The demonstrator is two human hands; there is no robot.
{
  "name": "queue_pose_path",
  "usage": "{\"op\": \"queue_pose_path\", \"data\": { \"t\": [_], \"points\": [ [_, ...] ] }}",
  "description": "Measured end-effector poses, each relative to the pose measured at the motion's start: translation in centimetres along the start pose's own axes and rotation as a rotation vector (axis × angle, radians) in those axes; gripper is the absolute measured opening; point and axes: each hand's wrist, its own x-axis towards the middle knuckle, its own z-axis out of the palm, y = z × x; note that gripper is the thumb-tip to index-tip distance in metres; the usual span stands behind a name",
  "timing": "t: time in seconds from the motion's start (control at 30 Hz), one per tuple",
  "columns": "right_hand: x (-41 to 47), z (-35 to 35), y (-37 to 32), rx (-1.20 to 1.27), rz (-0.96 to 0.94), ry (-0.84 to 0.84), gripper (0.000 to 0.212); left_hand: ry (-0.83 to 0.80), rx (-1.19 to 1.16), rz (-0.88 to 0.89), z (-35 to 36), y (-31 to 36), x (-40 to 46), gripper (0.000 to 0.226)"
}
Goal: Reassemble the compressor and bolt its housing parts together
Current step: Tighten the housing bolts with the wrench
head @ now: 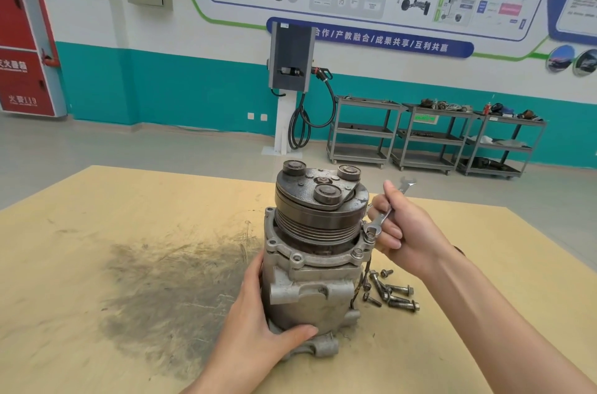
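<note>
A grey metal compressor [310,290] stands upright on the wooden table [97,232], its dark pulley and clutch plate [319,199] on top. My left hand [258,329] grips the lower housing from the left, thumb across the front. My right hand [403,225] holds a silver combination wrench [382,216]. The wrench's ring end sits on a bolt [369,233] at the right of the housing flange. Another flange bolt [357,253] shows just in front. Several loose bolts [392,292] lie on the table to the right of the compressor.
A dark greasy smear [168,290] covers the table left of the compressor. Beyond the table's far edge stand a charging post with cable [290,70], grey shelf carts [429,138] holding parts, and a red fire cabinet [22,38] at the far left.
</note>
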Motion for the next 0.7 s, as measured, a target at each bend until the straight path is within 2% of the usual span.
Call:
{"op": "queue_pose_path", "data": {
  "t": [0.17, 0.37, 0.47, 0.6, 0.7],
  "points": [
    [0.1, 0.5, 0.0, 0.012, -0.013, -0.011, 0.050, -0.002, -0.012, 0.005, 0.0, -0.1, -0.1, 0.110],
    [-0.9, 0.8, 1.0, 0.056, -0.281, 0.132, 0.052, -0.006, -0.016, 0.016, 0.0, -0.1, -0.1, 0.113],
    [-1.5, 1.0, 1.7, 0.057, -0.380, 0.148, 0.057, -0.007, -0.013, 0.022, 0.0, -0.1, -0.1, 0.112],
    [-2.2, 1.1, 2.1, -0.033, -0.505, 0.166, 0.055, 0.000, -0.009, 0.026, 0.0, 0.0, -0.1, 0.109],
    [-2.8, 1.2, 2.7, -0.131, -0.608, 0.244, 0.058, 0.003, -0.007, 0.020, 0.0, 0.1, -0.1, 0.109]
  ]
}}
